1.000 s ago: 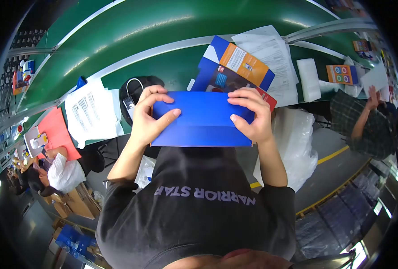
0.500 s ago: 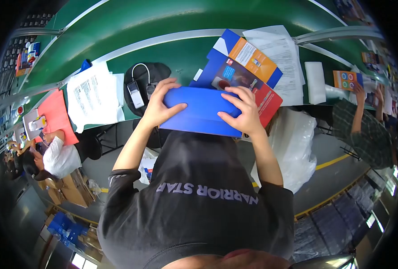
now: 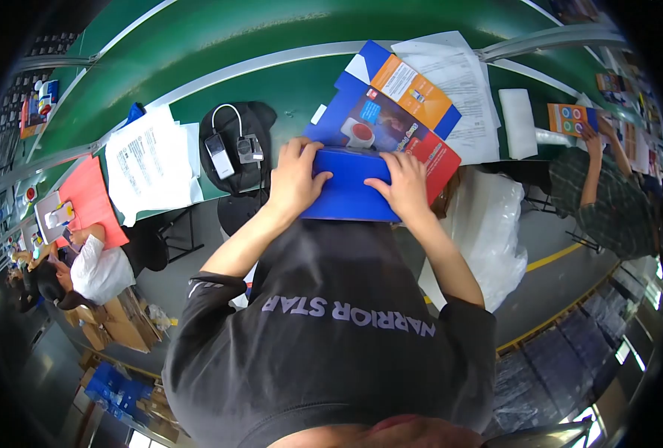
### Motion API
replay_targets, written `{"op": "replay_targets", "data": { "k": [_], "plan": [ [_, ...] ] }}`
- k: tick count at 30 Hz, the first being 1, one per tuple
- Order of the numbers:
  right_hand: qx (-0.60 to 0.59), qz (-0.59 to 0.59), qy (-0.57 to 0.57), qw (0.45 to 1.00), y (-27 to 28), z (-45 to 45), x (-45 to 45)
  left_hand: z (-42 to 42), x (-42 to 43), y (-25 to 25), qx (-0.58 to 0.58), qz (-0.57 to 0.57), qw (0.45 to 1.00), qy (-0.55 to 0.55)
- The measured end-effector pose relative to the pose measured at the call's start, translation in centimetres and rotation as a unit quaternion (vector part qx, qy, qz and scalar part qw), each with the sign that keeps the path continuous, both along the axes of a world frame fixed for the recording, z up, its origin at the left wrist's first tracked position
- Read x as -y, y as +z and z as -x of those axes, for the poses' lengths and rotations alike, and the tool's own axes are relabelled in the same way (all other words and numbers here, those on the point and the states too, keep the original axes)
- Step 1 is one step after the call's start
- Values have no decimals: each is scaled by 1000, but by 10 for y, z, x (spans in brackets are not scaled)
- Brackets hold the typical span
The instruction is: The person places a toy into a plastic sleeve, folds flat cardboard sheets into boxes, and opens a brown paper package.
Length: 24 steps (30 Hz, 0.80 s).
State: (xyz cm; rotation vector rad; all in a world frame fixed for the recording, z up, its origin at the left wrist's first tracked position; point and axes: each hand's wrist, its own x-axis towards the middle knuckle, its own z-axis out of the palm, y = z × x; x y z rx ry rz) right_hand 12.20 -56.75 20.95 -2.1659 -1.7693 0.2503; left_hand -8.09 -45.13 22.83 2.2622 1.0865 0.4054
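A blue cardboard piece (image 3: 354, 187) is held in front of my shirt, folded along a crease near its top. My left hand (image 3: 296, 178) grips its left side, fingers over the upper edge and thumb on the face. On the right side my right hand (image 3: 405, 185) holds it the same way, with the thumb pointing inward. Just beyond, a flat printed box sheet (image 3: 391, 123) in blue, orange and red lies on the green table (image 3: 294, 112), its lower part behind the blue piece and my right hand.
Printed papers (image 3: 148, 168) and a black bag (image 3: 264, 119) with a cabled device (image 3: 219, 154) lie left. Right are more papers (image 3: 469, 112), a white foam block (image 3: 518, 123) and plastic wrap (image 3: 488, 239). Co-workers sit at both sides, one in white (image 3: 104, 272), one in plaid (image 3: 608, 198).
My hands have come closer together on the blue piece, which has folded at its upper part and looks narrower. More of the printed sheet shows. The right co-worker's hands have moved to an orange box.
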Motion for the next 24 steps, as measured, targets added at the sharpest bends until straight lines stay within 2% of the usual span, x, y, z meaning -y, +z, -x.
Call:
{"op": "replay_targets", "data": {
  "k": [3,7,9,11,13,17,19,24],
  "plan": [
    [-34,-92,-6,995,-16,2,1,2,-5,-5,-7,19,1000,8],
    [-43,-95,-8,995,-14,-5,-7,2,-14,-8,6,17,1000,17],
    [-190,-84,33,978,-19,-20,-10,8,-18,-7,3,28,999,19],
    [-185,-88,28,978,-21,-23,-6,12,-19,-6,-4,43,999,22],
    [-238,-41,-6,970,-23,-19,-6,15,-21,-8,4,40,999,19],
    [-190,-49,7,981,-26,-10,-6,19,-21,-12,8,5,1000,13],
    [-140,-74,-22,987,-30,-2,-5,20,-21,-15,2,2,1000,15],
    [-156,-96,-9,983,-22,1,-12,28,-30,-17,29,18,999,1]
  ]
}}
